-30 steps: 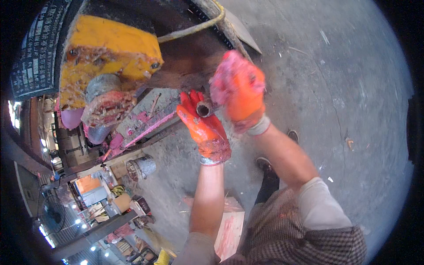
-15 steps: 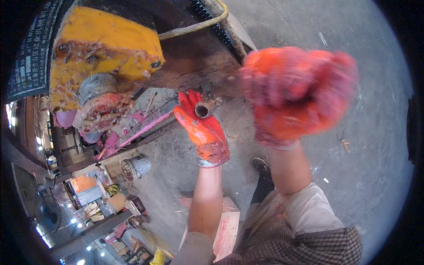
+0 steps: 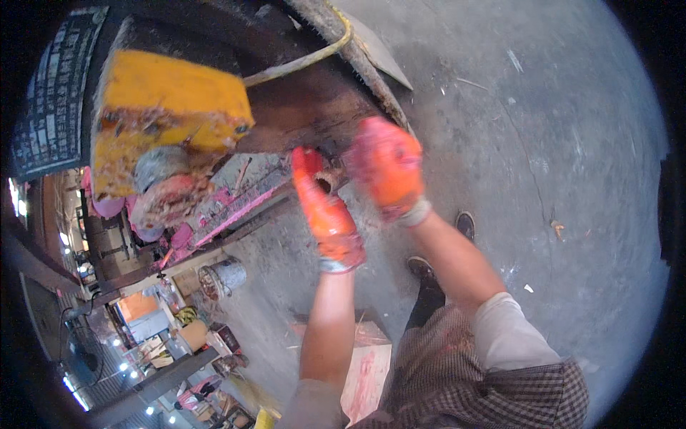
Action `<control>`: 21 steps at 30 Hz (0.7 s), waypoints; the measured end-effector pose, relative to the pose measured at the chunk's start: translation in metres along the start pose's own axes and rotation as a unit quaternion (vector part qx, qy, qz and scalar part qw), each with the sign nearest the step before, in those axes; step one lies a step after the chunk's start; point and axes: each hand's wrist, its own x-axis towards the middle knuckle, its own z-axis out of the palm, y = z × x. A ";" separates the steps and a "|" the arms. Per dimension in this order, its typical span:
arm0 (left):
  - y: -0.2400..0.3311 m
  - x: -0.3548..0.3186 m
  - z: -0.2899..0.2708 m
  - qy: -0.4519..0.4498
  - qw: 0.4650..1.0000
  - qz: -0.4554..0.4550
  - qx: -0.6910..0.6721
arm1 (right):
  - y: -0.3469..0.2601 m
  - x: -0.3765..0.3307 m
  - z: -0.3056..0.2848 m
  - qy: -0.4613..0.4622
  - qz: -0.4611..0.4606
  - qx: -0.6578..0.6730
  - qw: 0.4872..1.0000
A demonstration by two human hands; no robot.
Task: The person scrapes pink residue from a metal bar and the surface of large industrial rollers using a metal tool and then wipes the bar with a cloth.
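My left hand (image 3: 326, 222), in an orange-red glove, reaches toward the machine's edge. Its visible thumb and forefinger stretch forward, while a short rusty pipe (image 3: 325, 184) with a hollow end lies against it and hides other fingers. Just right of the pipe, my right hand (image 3: 389, 168) wears a matching glove. It is closed like a fist and smeared by motion; whatever it may hold is hidden. Ahead and left stands a yellow machine housing (image 3: 171, 89) caked with residue. Below the housing sits a grey round part (image 3: 161, 166) with a dirty, crusted face.
A dark metal frame with a pink-stained strip (image 3: 236, 218) runs below the housing. A yellowish hose (image 3: 300, 64) curves overhead. A white bucket (image 3: 227, 274) stands on the concrete floor at left. Between my arms is a pink-stained block (image 3: 368, 368). Cluttered shelving lies lower left.
My right hand has dropped from a raised place nearer the camera toward the pipe, moving left. My left hand stays by the pipe, its fingers drawn slightly closer together. The view has shifted a little.
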 end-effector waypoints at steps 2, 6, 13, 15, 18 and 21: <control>-0.011 -0.010 0.002 0.036 0.977 0.096 0.189 | -0.010 -0.015 -0.047 0.012 0.067 -0.035 0.997; -0.032 -0.006 0.041 -0.165 0.767 0.164 0.598 | -0.063 -0.031 -0.112 0.222 0.240 0.030 0.944; -0.050 -0.008 0.035 -0.216 0.729 0.326 0.562 | -0.099 -0.042 -0.158 0.240 0.217 0.006 0.946; -0.019 -0.027 0.024 -0.196 0.767 0.331 0.514 | -0.103 -0.036 -0.163 0.222 0.209 0.053 0.951; -0.013 -0.041 -0.035 0.161 0.887 0.262 0.344 | -0.103 -0.017 -0.145 0.190 0.173 0.045 0.965; -0.006 0.021 -0.101 0.217 0.954 0.083 0.190 | -0.086 -0.012 -0.102 0.043 -0.017 -0.041 0.998</control>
